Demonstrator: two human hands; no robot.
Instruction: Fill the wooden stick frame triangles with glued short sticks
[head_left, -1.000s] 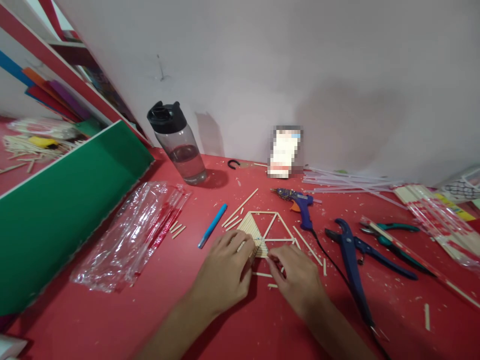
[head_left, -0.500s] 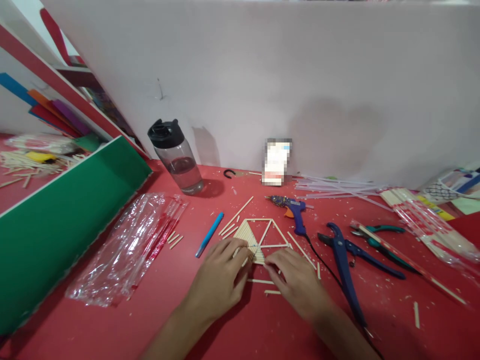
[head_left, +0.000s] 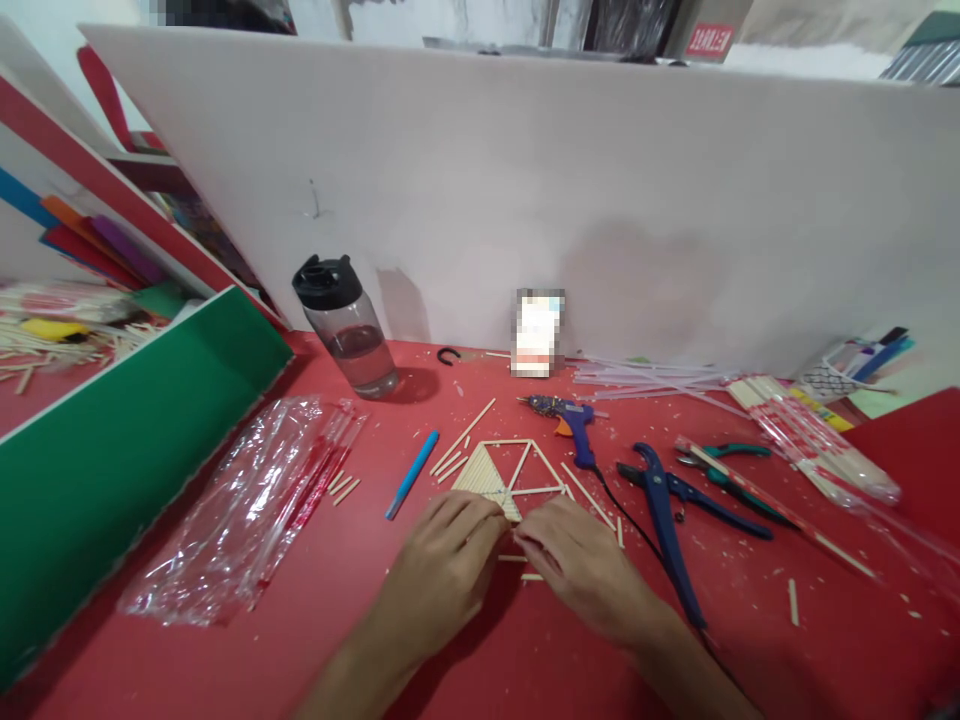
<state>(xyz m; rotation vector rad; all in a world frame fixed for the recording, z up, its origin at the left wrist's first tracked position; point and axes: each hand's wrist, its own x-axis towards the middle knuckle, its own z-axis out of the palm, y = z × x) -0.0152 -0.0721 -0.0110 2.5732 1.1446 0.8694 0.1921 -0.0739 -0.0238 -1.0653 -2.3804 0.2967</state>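
A flat frame of thin wooden sticks lies on the red table, and one triangular section of it is filled with sticks laid side by side. Over its near left edge curls my left hand, closed, with thumb and fingertips together. My right hand is closed too, its fingers pinched at the frame's near tip and almost touching the left fingertips. Whatever is between the fingers is hidden. Loose cut sticks lie left of the frame, and another stick lies partly hidden between my hands.
A glue gun, a blue cutter and green-handled pliers lie to the right. Clear glue sticks are behind. A blue pen, plastic wrappers, a water bottle and a green board are left.
My hands have come closer together at the frame's near tip, the right one moving left. The view has tilted up and shows more beyond the white panel.
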